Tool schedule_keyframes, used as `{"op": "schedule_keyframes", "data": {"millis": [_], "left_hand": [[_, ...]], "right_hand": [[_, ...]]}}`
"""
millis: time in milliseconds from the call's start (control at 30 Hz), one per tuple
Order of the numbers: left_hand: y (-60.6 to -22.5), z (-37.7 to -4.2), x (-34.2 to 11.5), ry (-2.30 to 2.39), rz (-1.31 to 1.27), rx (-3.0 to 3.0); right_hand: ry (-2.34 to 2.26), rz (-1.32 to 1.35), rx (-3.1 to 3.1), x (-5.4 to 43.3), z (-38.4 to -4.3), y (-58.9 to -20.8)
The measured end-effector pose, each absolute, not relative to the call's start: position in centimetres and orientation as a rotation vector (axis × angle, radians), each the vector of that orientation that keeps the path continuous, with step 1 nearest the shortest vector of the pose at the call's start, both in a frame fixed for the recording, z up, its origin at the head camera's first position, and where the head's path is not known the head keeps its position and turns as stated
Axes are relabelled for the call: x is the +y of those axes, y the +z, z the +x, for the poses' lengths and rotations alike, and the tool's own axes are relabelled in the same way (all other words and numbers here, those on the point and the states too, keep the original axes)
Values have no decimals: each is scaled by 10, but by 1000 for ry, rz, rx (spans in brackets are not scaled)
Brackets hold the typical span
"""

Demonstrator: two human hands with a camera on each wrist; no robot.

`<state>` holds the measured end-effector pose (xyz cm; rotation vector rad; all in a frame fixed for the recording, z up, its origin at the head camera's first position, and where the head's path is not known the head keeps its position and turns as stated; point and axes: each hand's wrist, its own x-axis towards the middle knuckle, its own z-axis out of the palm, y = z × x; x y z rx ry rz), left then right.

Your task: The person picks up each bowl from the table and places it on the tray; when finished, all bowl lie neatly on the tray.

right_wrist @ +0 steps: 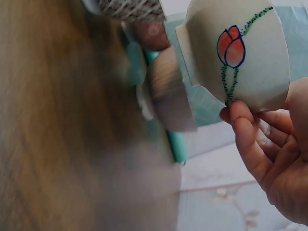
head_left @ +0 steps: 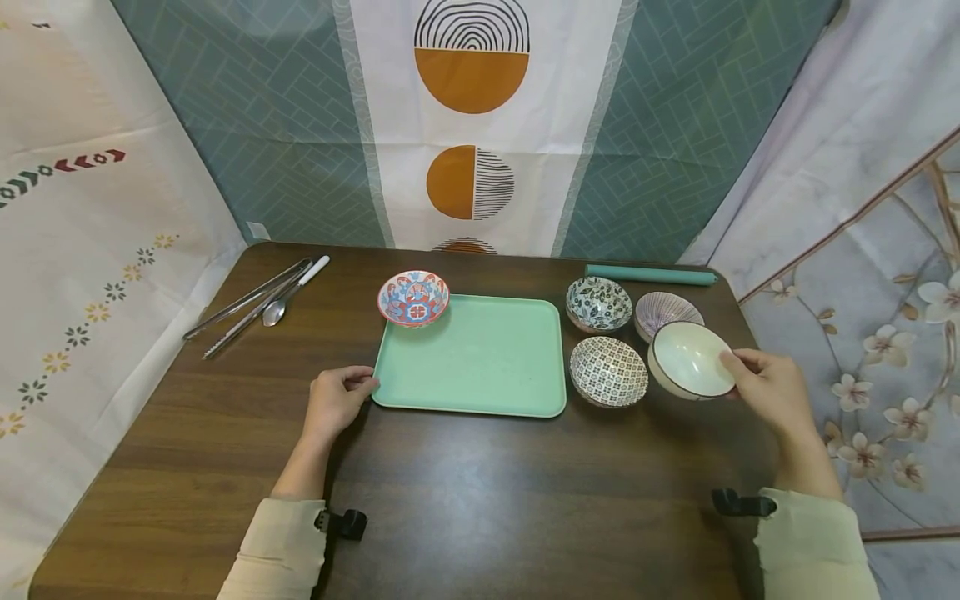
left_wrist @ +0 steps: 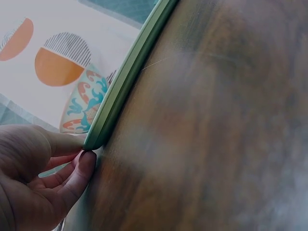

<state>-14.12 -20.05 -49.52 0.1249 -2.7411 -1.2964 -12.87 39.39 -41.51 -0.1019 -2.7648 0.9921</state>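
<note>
One tulip-painted bowl (head_left: 688, 360) is gripped by the right hand (head_left: 772, 387); the left hand (head_left: 339, 402) pinches a mint-green tray (head_left: 472, 358) running lengthwise between them.

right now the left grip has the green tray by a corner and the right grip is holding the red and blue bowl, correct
Not quite: the head view shows the right grip holding the white bowl, while the red and blue bowl sits at the far left corner of the green tray. The left grip does have that tray by a corner.
</note>
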Motion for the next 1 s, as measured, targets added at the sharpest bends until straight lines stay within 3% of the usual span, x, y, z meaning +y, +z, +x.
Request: {"op": "schedule_keyframes", "data": {"millis": [400, 1000], "left_hand": [[-492, -137, -202, -1371, 158, -2750], [-491, -136, -205, -1498, 165, -2740]], "right_hand": [[1124, -40, -2686, 341, -153, -398], [1345, 173, -2680, 245, -185, -409]]}}
